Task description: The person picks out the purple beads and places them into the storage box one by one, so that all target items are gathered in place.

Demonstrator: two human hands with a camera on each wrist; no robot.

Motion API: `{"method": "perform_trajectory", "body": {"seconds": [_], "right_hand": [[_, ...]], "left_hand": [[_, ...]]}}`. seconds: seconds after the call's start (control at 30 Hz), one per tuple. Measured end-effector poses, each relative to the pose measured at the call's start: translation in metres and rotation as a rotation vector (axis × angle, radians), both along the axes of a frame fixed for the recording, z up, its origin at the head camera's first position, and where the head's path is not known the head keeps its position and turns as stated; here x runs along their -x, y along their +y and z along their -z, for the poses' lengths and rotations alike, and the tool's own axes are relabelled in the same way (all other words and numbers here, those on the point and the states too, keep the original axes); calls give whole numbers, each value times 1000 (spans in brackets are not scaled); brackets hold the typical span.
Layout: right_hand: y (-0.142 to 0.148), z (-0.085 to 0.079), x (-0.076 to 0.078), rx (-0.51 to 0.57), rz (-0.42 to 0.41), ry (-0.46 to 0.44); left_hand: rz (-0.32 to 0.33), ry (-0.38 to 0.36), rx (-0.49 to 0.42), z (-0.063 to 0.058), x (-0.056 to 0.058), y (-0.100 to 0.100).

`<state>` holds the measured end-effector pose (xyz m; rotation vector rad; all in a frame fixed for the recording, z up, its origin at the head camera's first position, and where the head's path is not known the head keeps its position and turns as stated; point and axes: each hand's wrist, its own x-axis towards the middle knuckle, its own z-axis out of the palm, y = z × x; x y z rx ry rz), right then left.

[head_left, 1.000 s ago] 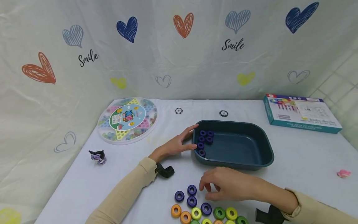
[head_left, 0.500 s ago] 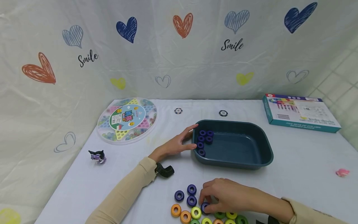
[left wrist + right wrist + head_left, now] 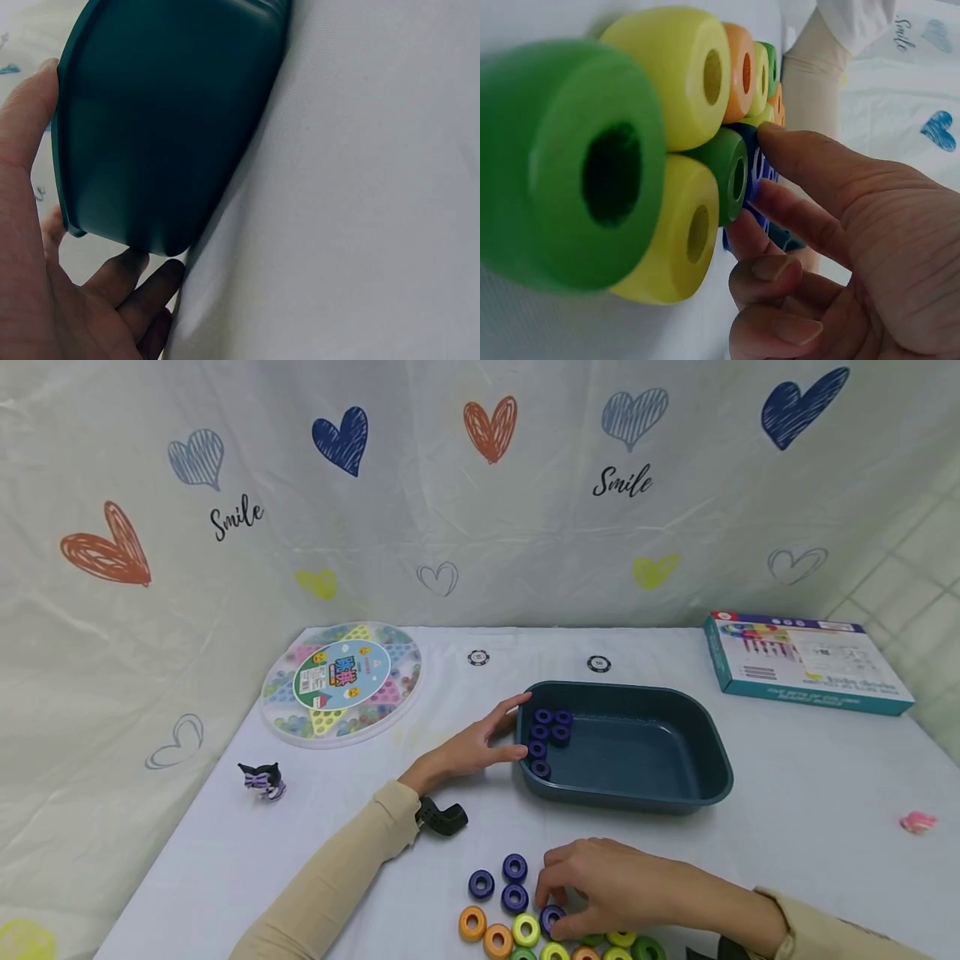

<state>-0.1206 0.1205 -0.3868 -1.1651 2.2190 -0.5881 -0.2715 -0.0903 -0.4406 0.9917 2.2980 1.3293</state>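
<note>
A dark teal basin [image 3: 637, 760] stands mid-table, with several purple ring-shaped beads [image 3: 538, 749] at its left end. My left hand [image 3: 472, 747] rests against that end, thumb and fingers spread along the rim and outer wall, as the left wrist view also shows. In front of the basin, my right hand [image 3: 607, 881] pinches a purple bead [image 3: 550, 917] between thumb and fingertips, low among the other beads. The right wrist view shows the thumb and index finger at this dark bead [image 3: 750, 154], partly hidden behind a green bead [image 3: 731, 176].
Purple, orange [image 3: 472, 924], yellow [image 3: 526, 931] and green beads lie at the table's front. A round game board [image 3: 341, 685] and a small figurine [image 3: 262, 781] are at left, a flat box [image 3: 810, 662] at back right. Two chips [image 3: 598, 664] and a pink piece [image 3: 918, 822] also lie around.
My right hand has come down toward the front and taken hold of a purple bead. The left hand stays at the basin's end.
</note>
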Motion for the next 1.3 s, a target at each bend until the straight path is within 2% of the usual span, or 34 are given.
{"method": "perform_trajectory", "body": {"seconds": [0.33, 0.53, 0.73, 0.93, 1.1, 1.3], "right_hand": [[7, 1, 9, 11, 101, 57], [19, 3, 13, 35, 191, 78], [35, 7, 16, 87, 227, 17], [53, 11, 18, 155, 209, -30], [65, 12, 20, 211, 172, -107], [70, 17, 20, 211, 171, -188]], "left_hand": [[7, -1, -10, 1, 0, 1], [16, 0, -15, 3, 0, 2], [18, 5, -14, 2, 0, 3], [10, 7, -9, 1, 0, 2], [8, 9, -8, 0, -1, 2], [3, 7, -8, 0, -2, 1]]}}
